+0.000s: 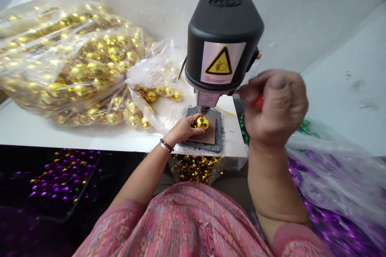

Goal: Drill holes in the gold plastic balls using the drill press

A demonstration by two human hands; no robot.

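Under the drill, fingers pinch a gold ball.

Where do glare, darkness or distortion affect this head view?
In the head view, glare speckles the plastic bag and the gold bead in the left hand; the purple beads at lower left sit in deep shadow; wide-angle distortion curves the white table edge; the bench drill looks sharp.

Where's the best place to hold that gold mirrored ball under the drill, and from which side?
Around its sides, coming from the near side, as the left hand does. The ball is round and sits right below the bench drill's chuck, so fingers wrapped low should leave its top free.
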